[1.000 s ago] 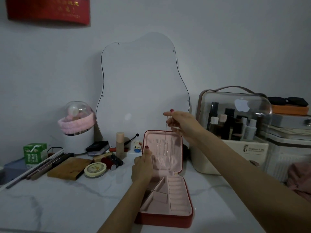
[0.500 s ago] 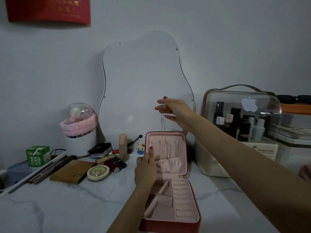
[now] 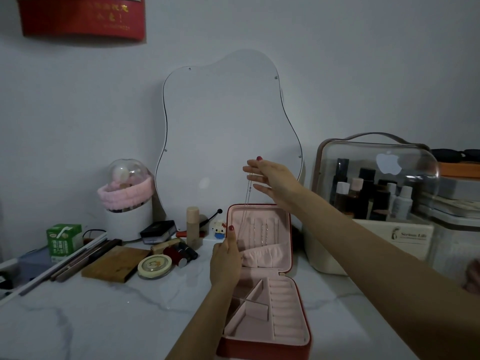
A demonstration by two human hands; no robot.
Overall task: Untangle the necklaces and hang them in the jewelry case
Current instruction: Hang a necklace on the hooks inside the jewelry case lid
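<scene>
A red jewelry case with pink lining stands open on the marble counter, its lid upright. My right hand is raised above the lid and pinches the top of a thin silver necklace, which hangs straight down in front of the lid. Two other chains hang on the lid's inner hooks. My left hand grips the left edge of the lid, thumb up. Its fingers behind the lid are hidden.
A wavy mirror leans on the wall behind the case. Lipsticks, a round tin, a wooden board and a green carton crowd the left. A clear cosmetics box stands at the right.
My right hand has lifted the necklace higher above the lid, so the chain hangs longer. My left hand has stayed on the lid's left edge.
</scene>
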